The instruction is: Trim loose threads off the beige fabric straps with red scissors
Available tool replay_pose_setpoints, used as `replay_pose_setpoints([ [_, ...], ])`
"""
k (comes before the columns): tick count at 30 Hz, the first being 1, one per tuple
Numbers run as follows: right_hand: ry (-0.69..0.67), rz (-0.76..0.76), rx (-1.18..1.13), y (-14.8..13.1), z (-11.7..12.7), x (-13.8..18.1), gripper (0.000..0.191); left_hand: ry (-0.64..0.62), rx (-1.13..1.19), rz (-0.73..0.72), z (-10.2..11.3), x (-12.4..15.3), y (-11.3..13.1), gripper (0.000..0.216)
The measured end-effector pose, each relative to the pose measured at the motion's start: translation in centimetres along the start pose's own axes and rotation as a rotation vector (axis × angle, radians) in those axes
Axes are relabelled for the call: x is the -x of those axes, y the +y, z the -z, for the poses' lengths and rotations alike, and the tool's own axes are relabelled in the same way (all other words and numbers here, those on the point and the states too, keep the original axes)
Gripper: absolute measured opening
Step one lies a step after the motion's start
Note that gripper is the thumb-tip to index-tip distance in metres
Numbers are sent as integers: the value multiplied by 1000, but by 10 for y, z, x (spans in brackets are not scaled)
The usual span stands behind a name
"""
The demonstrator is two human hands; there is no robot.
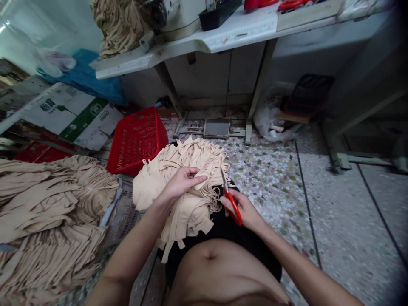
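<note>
A bundle of beige fabric pieces lies across my lap, its many layers fanned out and curled at the edges. My left hand rests on top, with thumb and fingers closed on a piece of that beige fabric. On the right side of the bundle, my right hand grips scissors with red handles. Their metal blades point up and away from me, beside the fabric edges. Whether the blades touch any fabric I cannot tell.
A red plastic basket stands beyond the bundle on the left. More beige fabric is heaped at the far left. Ahead is a white sewing table with a sewing machine, above a foot pedal. A printed carton sits back left.
</note>
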State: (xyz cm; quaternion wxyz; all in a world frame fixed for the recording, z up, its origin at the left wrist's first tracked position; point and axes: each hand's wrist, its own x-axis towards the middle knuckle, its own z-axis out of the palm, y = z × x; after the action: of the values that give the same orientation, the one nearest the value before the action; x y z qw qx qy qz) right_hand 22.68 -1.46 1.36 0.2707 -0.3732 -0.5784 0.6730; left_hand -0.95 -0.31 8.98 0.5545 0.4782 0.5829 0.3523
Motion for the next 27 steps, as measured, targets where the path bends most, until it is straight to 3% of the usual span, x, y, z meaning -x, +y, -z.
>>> replay_pose_setpoints([
  [3,-104,66,205,13,4,8,45,4,30,35,1,-3,1,33],
  [9,-113,139,424,9,5,0,39,-15,-9,67,0,-4,0,34],
  [16,-109,164,386,6,1,-10,40,-80,-78,64,-2,-1,7,35],
  [23,-53,2,194,26,0,-3,52,-122,-55,104,-5,-1,8,39],
  [27,-80,3,143,33,1,6,48,-178,-19,153,-8,-2,7,40],
])
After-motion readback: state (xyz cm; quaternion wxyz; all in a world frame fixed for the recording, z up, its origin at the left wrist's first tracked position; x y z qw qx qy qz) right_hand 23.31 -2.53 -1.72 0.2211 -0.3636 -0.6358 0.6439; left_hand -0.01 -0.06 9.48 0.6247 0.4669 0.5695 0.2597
